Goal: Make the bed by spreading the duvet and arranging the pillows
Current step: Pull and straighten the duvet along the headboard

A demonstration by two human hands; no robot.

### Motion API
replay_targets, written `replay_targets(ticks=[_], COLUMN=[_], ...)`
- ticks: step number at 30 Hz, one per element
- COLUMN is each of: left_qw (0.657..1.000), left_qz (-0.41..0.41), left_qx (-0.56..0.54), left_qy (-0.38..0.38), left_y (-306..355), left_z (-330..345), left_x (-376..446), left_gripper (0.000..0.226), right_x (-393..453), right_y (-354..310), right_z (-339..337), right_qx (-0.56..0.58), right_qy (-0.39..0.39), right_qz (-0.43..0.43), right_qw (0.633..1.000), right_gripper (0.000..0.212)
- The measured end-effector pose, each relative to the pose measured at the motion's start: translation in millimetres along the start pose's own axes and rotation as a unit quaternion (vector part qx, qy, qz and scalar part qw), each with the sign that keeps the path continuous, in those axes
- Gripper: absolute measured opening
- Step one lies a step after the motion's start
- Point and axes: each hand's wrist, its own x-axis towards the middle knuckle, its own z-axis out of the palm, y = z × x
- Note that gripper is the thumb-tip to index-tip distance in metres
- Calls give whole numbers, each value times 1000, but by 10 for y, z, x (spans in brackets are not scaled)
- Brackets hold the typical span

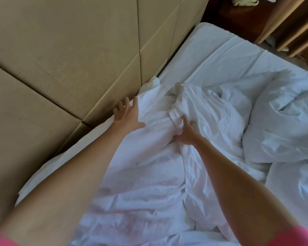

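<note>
Two hands work the rumpled duvet (149, 157): left hand (127, 115) lies open and flat at its left edge, right hand (186, 132) clenches a central fold. Spreading is the step in hand; the next move likely calls for drawing the fold toward the bare sheet (212, 55) at the far end.

Count, head view:

Hands: 2. Left hand (127, 114), right hand (186, 133). Bare forearms: 2. Pink sleeve edges: 2, one at each bottom corner.

Duvet (149, 174): 1, white and crumpled.

Pillows: 1 certain, the puffed white one (283, 128) at right. A second white mass (295, 183) below it may be another pillow or more duvet; cannot tell.

Bed (220, 55): 1, with 1 white sheet.

Padded beige wall panels (60, 50): at least 5, counted by seams; edges cropped.

Curtain (292, 23): 1, brown, with several folds.
</note>
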Motion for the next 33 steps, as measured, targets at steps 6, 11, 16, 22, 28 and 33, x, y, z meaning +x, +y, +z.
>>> replay_targets(ticks=[6, 11, 16, 22, 28, 33], left_qw=[976, 946, 921, 924, 894, 886], left_qz=[-45, -67, -34, 55, 158, 283], left_qx=[-179, -277, -360, -348, -288, -223], left_qy=[-117, -154, -144, 148, 305, 292], left_y=[-133, 208, 534, 695, 429, 282], left_z=[122, -91, -159, -949, -1502, -1342], left_x=[319, 531, 672, 653, 485, 456], left_gripper=[106, 103, 68, 19, 36, 31], right_x=[257, 364, 462, 478, 538, 633], right_y=[110, -7, -78, -277, -638, -1069], right_z=[-116, -158, -241, -563, -789, -1090], right_qx=[42, -65, -279, -121, 81, 314], right_qy=[139, 176, 212, 211, 268, 254], right_qz=[30, -19, -256, -37, -21, -57], right_qw=[989, 982, 901, 969, 960, 913], right_gripper=[60, 80, 109, 125, 122, 53])
